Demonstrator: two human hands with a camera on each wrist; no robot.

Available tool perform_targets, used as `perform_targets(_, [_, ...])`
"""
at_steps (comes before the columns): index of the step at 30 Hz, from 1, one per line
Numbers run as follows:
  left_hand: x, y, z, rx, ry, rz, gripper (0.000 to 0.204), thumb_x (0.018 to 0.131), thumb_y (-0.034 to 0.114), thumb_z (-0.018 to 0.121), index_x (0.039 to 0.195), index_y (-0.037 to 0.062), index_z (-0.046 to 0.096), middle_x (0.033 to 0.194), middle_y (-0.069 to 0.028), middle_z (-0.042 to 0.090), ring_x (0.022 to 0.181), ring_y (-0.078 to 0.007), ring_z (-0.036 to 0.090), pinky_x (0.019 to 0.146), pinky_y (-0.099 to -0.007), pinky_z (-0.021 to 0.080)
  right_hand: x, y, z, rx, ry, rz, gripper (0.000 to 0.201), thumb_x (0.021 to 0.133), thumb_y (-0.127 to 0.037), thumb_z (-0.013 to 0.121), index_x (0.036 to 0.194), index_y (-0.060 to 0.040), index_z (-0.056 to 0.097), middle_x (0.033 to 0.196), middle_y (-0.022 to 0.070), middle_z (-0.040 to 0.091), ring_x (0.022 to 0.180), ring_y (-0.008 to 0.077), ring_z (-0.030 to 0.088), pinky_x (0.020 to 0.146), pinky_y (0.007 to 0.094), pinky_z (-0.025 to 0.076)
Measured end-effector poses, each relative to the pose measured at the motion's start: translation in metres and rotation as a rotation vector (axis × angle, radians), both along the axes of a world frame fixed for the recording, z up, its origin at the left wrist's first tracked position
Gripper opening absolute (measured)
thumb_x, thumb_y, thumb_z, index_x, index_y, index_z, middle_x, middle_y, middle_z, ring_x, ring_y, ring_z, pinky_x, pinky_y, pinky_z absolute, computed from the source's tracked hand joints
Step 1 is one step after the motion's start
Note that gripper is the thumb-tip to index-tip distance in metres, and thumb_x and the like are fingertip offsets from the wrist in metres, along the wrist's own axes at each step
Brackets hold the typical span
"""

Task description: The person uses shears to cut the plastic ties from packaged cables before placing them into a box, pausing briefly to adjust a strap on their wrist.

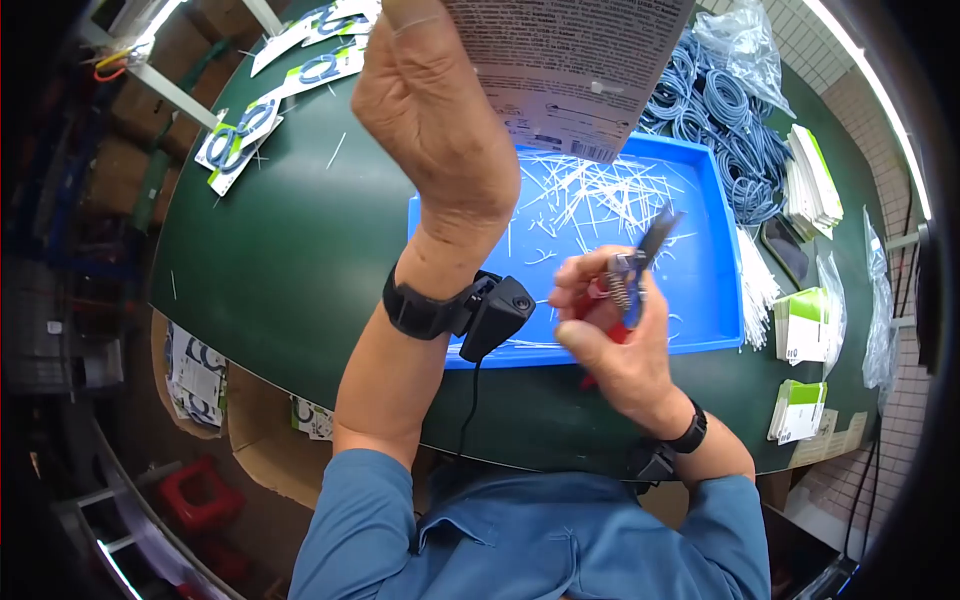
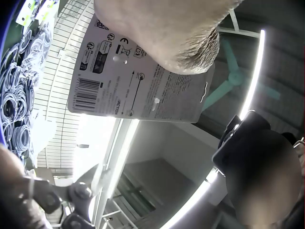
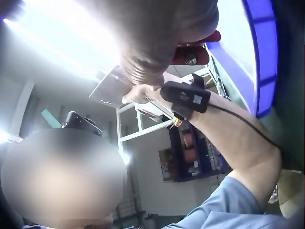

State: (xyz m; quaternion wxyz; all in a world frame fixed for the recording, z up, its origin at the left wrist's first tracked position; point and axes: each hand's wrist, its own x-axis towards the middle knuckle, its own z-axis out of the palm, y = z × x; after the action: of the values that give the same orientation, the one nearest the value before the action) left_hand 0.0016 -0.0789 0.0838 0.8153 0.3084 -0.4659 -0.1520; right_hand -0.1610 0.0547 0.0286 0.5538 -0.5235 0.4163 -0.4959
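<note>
Raised high, the left hand (image 1: 440, 120) holds a printed card (image 1: 570, 70) at the top of the head view, its text side facing the camera; the fingertips are cut off there. In the left wrist view the card (image 2: 138, 86) shows a barcode, and the palm (image 2: 167, 33) covers part of it. Over the blue tray (image 1: 728, 250), the right hand (image 1: 625, 345) grips cutters with red handles (image 1: 603, 315) and a coil spring, blades pointing up and away. The cutters (image 2: 81, 191) also appear low in the left wrist view, apart from the card.
White ties (image 1: 600, 190) lie scattered in the tray. Coiled grey cables (image 1: 725, 100) and plastic bags (image 1: 745, 45) stand behind it. Stacks of cards (image 1: 805, 325) line the right side, near a bundle of white ties (image 1: 757, 290). Carded cables (image 1: 240, 135) lie at the left edge.
</note>
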Motion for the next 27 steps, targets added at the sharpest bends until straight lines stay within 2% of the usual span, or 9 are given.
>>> perform_targets(2, [-0.001, 0.0, 0.001, -0.028, 0.003, -0.005, 0.064, 0.109, 0.056, 0.044, 0.127, -0.0023, 0.064, 0.122, -0.0079, 0.068, 0.11, -0.0179, 0.06, 0.096, -0.0354, 0.049, 0.009, 0.0, 0.002, 0.05, 0.081, 0.177, 0.056, 0.081, -0.008, 0.084, 0.128, -0.0018, 0.053, 0.108, 0.0071, 0.063, 0.093, 0.0131, 0.062, 0.08, 0.0282, 0.054])
perform_targets(9, [-0.016, 0.019, 0.014, -0.096, 0.065, 0.041, 0.063, 0.11, 0.055, 0.044, 0.127, -0.002, 0.065, 0.115, -0.0071, 0.069, 0.102, -0.0178, 0.06, 0.09, -0.0334, 0.048, 0.034, 0.006, 0.002, 0.082, 0.053, 0.13, 0.06, 0.078, -0.013, 0.09, 0.125, -0.0023, 0.053, 0.111, 0.008, 0.064, 0.099, 0.012, 0.063, 0.084, 0.0282, 0.054])
perform_targets(12, [-0.024, 0.046, 0.03, 0.082, -0.171, -0.004, 0.058, 0.11, 0.049, 0.047, 0.12, -0.0049, 0.066, 0.103, -0.0145, 0.072, 0.086, -0.0239, 0.063, 0.091, -0.0367, 0.052, 0.031, 0.006, 0.003, 0.095, 0.068, 0.124, 0.06, 0.078, -0.014, 0.091, 0.124, -0.0027, 0.053, 0.108, 0.0069, 0.063, 0.097, 0.0108, 0.061, 0.083, 0.0277, 0.054])
perform_targets(13, [-0.019, 0.041, 0.022, 0.079, -0.167, -0.003, 0.058, 0.11, 0.049, 0.047, 0.12, -0.0049, 0.066, 0.103, -0.0145, 0.072, 0.086, -0.0239, 0.063, 0.091, -0.0367, 0.052, 0.03, 0.006, 0.001, 0.091, 0.052, 0.119, 0.06, 0.078, -0.015, 0.091, 0.122, -0.0032, 0.053, 0.105, 0.0057, 0.062, 0.093, 0.0099, 0.06, 0.082, 0.0273, 0.053])
perform_targets(16, [0.007, 0.013, -0.017, -0.105, -0.433, 0.115, 0.055, 0.111, 0.049, 0.047, 0.12, -0.0012, 0.067, 0.105, -0.0045, 0.07, 0.092, -0.0146, 0.058, 0.083, -0.0298, 0.046, 0.026, 0.006, -0.003, 0.079, 0.045, 0.123, 0.06, 0.079, -0.015, 0.091, 0.123, -0.0029, 0.053, 0.105, 0.0056, 0.062, 0.093, 0.0103, 0.06, 0.082, 0.0282, 0.053])
perform_targets(17, [0.004, 0.016, -0.013, -0.115, -0.431, 0.122, 0.055, 0.111, 0.049, 0.047, 0.12, -0.0012, 0.067, 0.105, -0.0045, 0.07, 0.092, -0.0146, 0.058, 0.083, -0.0298, 0.046, 0.025, 0.007, -0.004, 0.079, 0.048, 0.125, 0.06, 0.08, -0.013, 0.09, 0.125, -0.0021, 0.052, 0.108, 0.0068, 0.063, 0.097, 0.0116, 0.062, 0.085, 0.0294, 0.054])
perform_targets(20, [-0.015, 0.037, 0.006, 0.095, -0.263, -0.123, 0.048, 0.111, 0.044, 0.049, 0.11, -0.0007, 0.067, 0.093, -0.0015, 0.067, 0.083, -0.0093, 0.055, 0.077, -0.0257, 0.043, 0.022, 0.015, -0.006, 0.073, 0.032, 0.136, 0.06, 0.081, -0.012, 0.088, 0.127, -0.0012, 0.052, 0.11, 0.0078, 0.065, 0.099, 0.013, 0.063, 0.087, 0.0307, 0.055])
perform_targets(24, [-0.018, 0.031, 0.016, 0.052, -0.145, -0.183, 0.045, 0.112, 0.042, 0.049, 0.103, 0.0003, 0.065, 0.085, 0.0023, 0.062, 0.077, -0.0052, 0.05, 0.072, -0.0227, 0.042, 0.013, 0.015, 0.0, 0.049, -0.036, 0.123, 0.058, 0.083, -0.012, 0.087, 0.128, -0.0008, 0.052, 0.109, 0.0076, 0.065, 0.096, 0.0129, 0.063, 0.086, 0.0307, 0.055])
perform_targets(27, [-0.023, 0.024, 0.013, 0.029, -0.119, -0.183, 0.04, 0.111, 0.036, 0.054, 0.096, 0.0006, 0.064, 0.078, 0.0003, 0.062, 0.071, -0.0073, 0.051, 0.066, -0.0259, 0.043, 0.01, 0.023, 0.003, 0.084, -0.106, 0.111, 0.055, 0.084, -0.011, 0.085, 0.128, -0.0005, 0.053, 0.11, 0.0078, 0.065, 0.096, 0.0128, 0.063, 0.086, 0.0301, 0.055])
